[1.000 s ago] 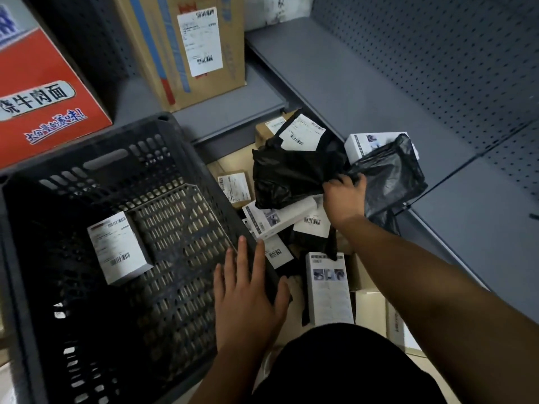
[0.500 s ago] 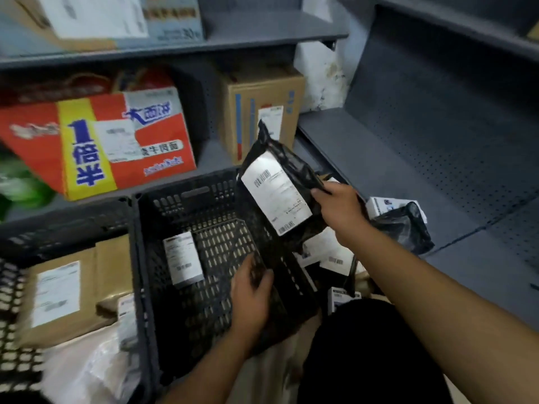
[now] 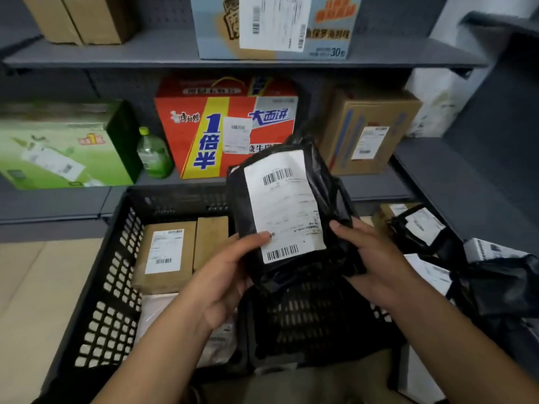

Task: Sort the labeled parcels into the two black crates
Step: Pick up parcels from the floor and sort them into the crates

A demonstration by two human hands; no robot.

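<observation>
A black plastic mailer [image 3: 326, 188] with a white barcode label faces me, held upright in both hands above the crates. My left hand [image 3: 224, 275] grips its lower left edge, thumb on the label. My right hand [image 3: 376, 263] grips its lower right edge. Below left stands a black crate [image 3: 116, 272] holding a brown labeled box [image 3: 164, 255], a second brown box and a pale bag. A second black crate [image 3: 315, 316] sits directly under the mailer; its contents are hidden. More labeled black mailers [image 3: 423, 228] lie in a heap at the right.
Grey shelving stands behind the crates, with a red noodle carton [image 3: 227, 126], a green carton [image 3: 64, 144], a green bottle [image 3: 153, 154] and a brown labeled carton [image 3: 367, 132]. A blue carton [image 3: 274, 24] sits on the upper shelf. Tan floor lies at the left.
My right hand lifted the black mailer from the pile over the crates. My left hand left the crate rim and took the mailer's left edge. The view swung left and up.
</observation>
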